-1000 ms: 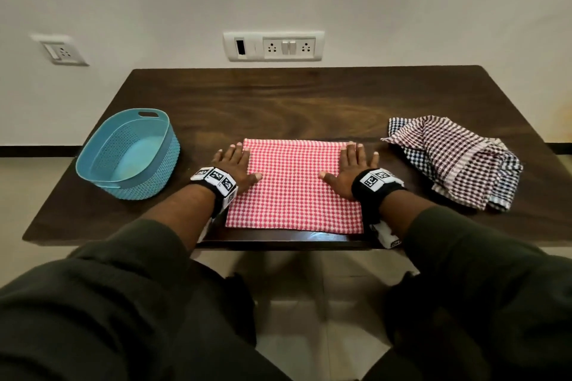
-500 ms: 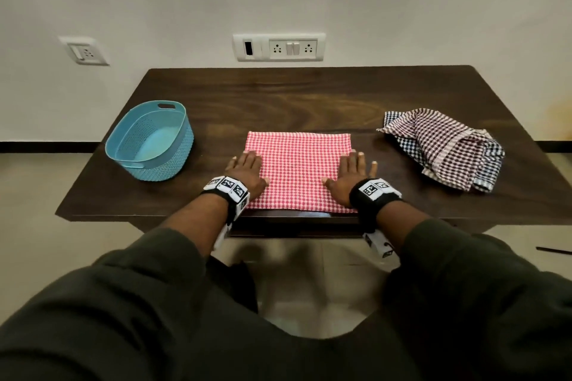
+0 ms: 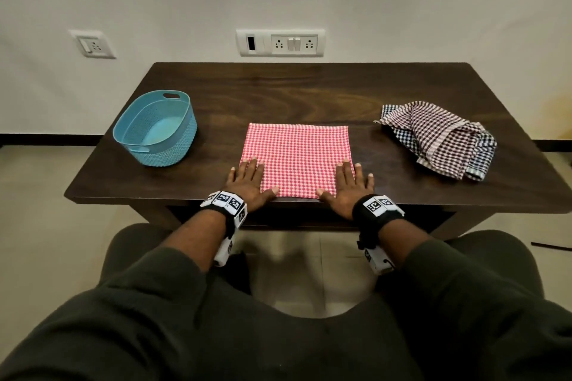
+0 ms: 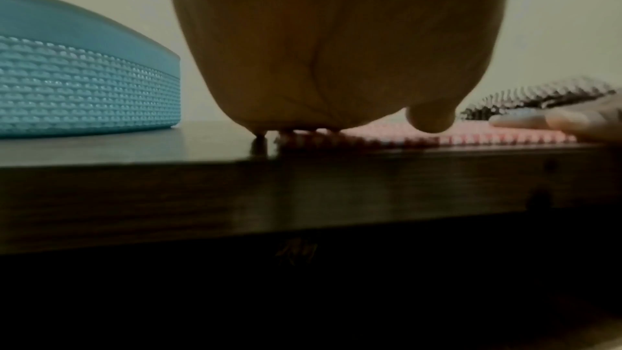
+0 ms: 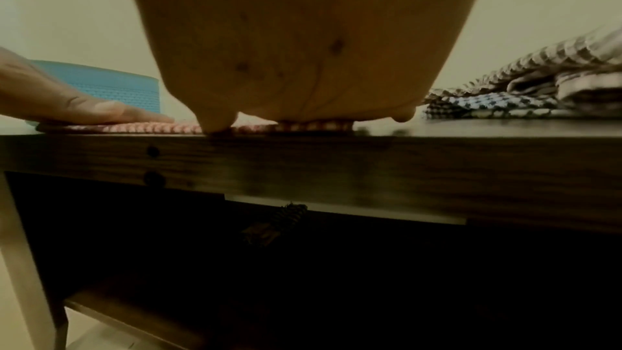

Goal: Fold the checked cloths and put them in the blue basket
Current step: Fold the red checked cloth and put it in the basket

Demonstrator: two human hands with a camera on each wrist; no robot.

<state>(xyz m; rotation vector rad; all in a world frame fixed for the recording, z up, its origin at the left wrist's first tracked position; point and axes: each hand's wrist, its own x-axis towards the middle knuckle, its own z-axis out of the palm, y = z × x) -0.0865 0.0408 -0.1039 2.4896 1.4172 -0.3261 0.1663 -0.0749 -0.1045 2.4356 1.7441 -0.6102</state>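
The red checked cloth (image 3: pixel 297 158) lies flat at the near middle of the dark wooden surface (image 3: pixel 309 96), roughly square, slightly longer left to right, its edges square with the near edge. The left hand (image 3: pixel 247 181) and right hand (image 3: pixel 348 185) press flat with straight fingers on its near corners. The blue basket (image 3: pixel 156 128) stands left; crumpled dark checked cloths (image 3: pixel 439 139) lie right.
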